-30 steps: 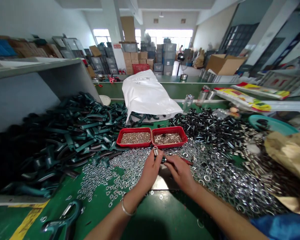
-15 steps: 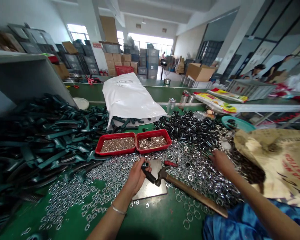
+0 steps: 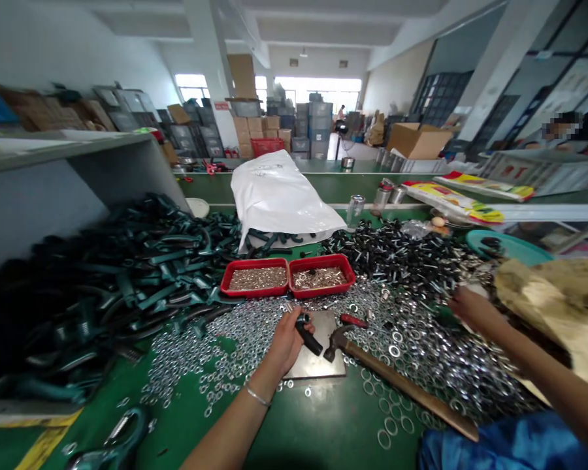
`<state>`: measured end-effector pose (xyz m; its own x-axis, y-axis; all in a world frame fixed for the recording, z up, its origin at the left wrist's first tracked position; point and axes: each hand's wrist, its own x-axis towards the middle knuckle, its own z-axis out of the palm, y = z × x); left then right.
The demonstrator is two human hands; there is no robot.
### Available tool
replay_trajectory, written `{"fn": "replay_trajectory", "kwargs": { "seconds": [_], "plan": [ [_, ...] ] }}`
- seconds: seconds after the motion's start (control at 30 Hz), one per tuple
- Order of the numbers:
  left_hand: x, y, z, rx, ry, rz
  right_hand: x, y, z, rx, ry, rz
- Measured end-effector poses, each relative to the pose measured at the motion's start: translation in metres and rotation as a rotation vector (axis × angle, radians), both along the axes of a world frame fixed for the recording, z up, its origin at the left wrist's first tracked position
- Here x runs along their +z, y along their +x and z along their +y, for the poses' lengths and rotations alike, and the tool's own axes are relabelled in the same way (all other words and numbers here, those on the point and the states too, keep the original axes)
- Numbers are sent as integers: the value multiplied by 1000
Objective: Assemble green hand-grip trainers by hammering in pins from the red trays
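Left hand (image 3: pixel 288 343): closed around a dark fitting (image 3: pixel 308 335), one end partly hidden by the fingers, just over the edge of a steel plate (image 3: pixel 323 365).
Right hand (image 3: pixel 473 310): over loose washers (image 3: pixel 421 352), grip hard to make out.
Hammer (image 3: pixel 402 385): lying beside the plate.
Red trays (image 3: pixel 253 262): two, side by side, filled with small metal parts (image 3: pixel 257 279), too small to identify.

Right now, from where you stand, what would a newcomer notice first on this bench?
The big heap of dark green metal fittings on the left catches the eye first. Silver washers spread widely over the green bench, just in front of two red trays of small parts. At centre, the left hand grips a small dark part over a steel plate, beside a wooden-handled hammer.
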<state>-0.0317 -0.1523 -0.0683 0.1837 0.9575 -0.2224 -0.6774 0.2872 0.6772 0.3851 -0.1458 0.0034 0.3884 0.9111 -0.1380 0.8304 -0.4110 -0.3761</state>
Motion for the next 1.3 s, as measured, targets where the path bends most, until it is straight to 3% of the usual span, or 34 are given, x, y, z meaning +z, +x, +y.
{"fn": "replay_trajectory", "kwargs": {
  "seconds": [0.07, 0.2, 0.3, 0.37, 0.5, 0.67, 0.87, 0.93, 1.0, 1.13, 1.2, 1.3],
  "plan": [
    [6, 2, -2, 55, 5, 50, 10, -34, -10, 101, 111, 31],
    [25, 11, -3, 64, 77, 229, 20, -138, -34, 488, 325, 342],
    [37, 9, -4, 33, 170, 411, 21, -205, -39, 604, 393, 392],
    [39, 4, -6, 10, 221, 497, 18, -230, -38, 670, 406, 410],
    [37, -6, -13, 5, 204, 533, 5, -248, -40, 747, 424, 435],
    [42, -6, -17, -12, 149, 485, -6, -253, -46, 689, 522, 489],
    [56, -11, -18, -37, 235, 583, -4, -243, -39, 984, 739, 293],
    [61, -14, -19, -49, 284, 671, -4, -242, -37, 971, 699, 357],
    [63, -16, -20, -45, 345, 799, -4, -244, -37, 867, 563, 563],
    [61, -15, -20, 15, 498, 1099, -3, -258, -42, 523, -13, 1276],
    [56, -15, -19, 25, 565, 1176, -2, -265, -44, 399, -221, 1511],
    [52, -16, -15, 20, 593, 1182, -1, -271, -47, 373, -232, 1532]
  ]
}}
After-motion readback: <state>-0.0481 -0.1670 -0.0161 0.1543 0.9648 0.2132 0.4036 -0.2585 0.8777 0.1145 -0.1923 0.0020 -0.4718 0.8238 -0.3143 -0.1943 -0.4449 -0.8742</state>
